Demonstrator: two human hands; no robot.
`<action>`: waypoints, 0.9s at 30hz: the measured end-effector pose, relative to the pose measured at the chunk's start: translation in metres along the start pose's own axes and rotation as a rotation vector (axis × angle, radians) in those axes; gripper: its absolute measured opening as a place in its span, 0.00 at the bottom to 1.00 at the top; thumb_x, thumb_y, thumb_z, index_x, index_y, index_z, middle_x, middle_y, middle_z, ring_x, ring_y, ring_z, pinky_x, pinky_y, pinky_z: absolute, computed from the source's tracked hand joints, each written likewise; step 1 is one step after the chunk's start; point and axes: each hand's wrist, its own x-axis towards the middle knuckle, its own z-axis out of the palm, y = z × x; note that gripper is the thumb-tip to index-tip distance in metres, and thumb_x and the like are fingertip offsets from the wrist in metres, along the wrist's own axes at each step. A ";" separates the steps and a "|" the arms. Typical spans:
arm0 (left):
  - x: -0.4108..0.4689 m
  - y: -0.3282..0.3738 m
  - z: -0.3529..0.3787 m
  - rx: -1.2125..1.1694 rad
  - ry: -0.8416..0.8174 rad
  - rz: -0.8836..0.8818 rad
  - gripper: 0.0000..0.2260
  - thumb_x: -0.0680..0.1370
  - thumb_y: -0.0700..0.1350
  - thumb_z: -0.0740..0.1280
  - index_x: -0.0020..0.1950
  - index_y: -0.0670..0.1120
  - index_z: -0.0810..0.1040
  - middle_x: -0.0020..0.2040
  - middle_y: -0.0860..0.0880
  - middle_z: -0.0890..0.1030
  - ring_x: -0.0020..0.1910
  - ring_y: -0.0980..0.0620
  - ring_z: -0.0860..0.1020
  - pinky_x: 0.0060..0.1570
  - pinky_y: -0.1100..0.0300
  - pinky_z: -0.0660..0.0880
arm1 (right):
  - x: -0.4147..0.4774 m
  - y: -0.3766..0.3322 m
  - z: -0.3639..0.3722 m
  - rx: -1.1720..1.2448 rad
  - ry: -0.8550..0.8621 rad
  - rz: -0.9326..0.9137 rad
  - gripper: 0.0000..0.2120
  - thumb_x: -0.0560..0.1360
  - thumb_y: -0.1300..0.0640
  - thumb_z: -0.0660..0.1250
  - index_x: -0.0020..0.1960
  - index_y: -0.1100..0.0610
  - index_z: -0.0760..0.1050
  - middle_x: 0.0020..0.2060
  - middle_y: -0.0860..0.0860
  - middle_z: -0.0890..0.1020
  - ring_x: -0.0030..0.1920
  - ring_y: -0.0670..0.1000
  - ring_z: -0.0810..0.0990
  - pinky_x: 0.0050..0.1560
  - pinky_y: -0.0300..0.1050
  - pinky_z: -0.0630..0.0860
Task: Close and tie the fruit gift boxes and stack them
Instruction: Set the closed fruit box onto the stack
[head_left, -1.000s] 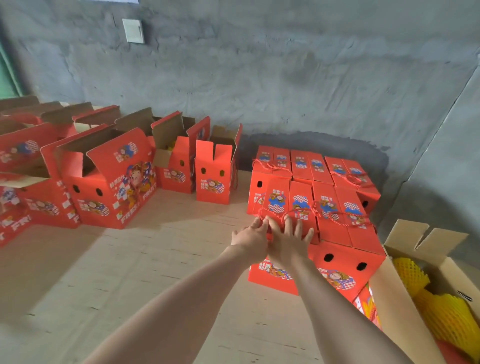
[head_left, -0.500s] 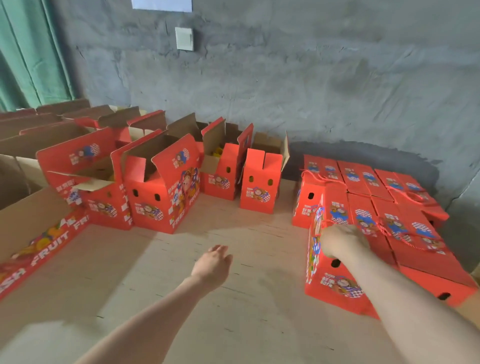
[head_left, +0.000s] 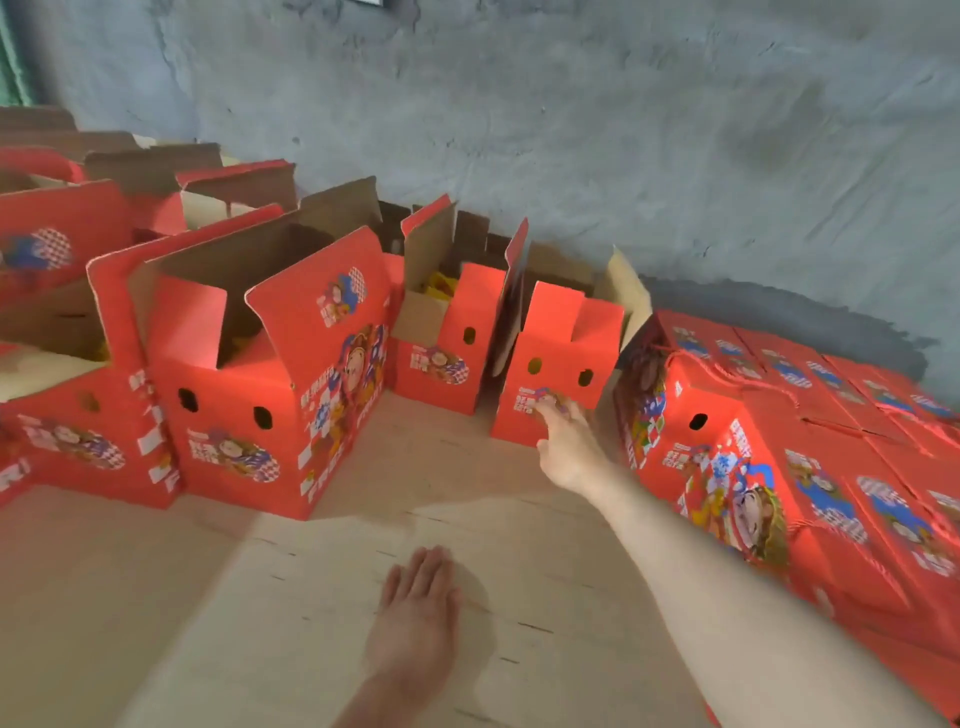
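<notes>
On the right side, by the wall (head_left: 571, 130), a stack of closed boxes (head_left: 779, 441) tied with red cords (head_left: 737, 376) looks finished. Many open boxes (head_left: 270, 364) at the left are not yet closed. The right grip (head_left: 566, 447), fingers stretched and holding nothing, seems to touch the nearest open box (head_left: 558, 364). The left grip (head_left: 415, 618) lies spread flat on the wooden boards (head_left: 208, 597). Much work is probably left.

Dim, soft light; motion blur throughout, wide-angle bending at edges
</notes>
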 end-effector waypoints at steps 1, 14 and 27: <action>0.000 -0.001 0.001 -0.007 0.009 -0.004 0.22 0.83 0.49 0.46 0.78 0.50 0.53 0.78 0.57 0.50 0.77 0.57 0.45 0.70 0.63 0.33 | 0.018 0.006 0.006 -0.008 -0.019 0.029 0.29 0.77 0.66 0.57 0.76 0.51 0.58 0.75 0.57 0.54 0.75 0.61 0.53 0.71 0.49 0.58; -0.008 0.006 -0.021 0.034 0.079 0.000 0.17 0.74 0.56 0.66 0.61 0.53 0.79 0.64 0.60 0.75 0.67 0.61 0.70 0.66 0.66 0.65 | 0.082 0.027 0.027 -0.032 0.209 0.017 0.07 0.74 0.54 0.64 0.50 0.46 0.76 0.49 0.54 0.63 0.53 0.63 0.72 0.51 0.47 0.69; -0.017 0.019 -0.053 -0.659 0.142 -0.384 0.26 0.77 0.54 0.60 0.73 0.46 0.66 0.67 0.43 0.73 0.62 0.47 0.72 0.59 0.59 0.65 | -0.129 0.009 0.038 0.138 0.164 -0.195 0.09 0.73 0.57 0.63 0.46 0.49 0.62 0.48 0.49 0.63 0.54 0.55 0.69 0.50 0.46 0.64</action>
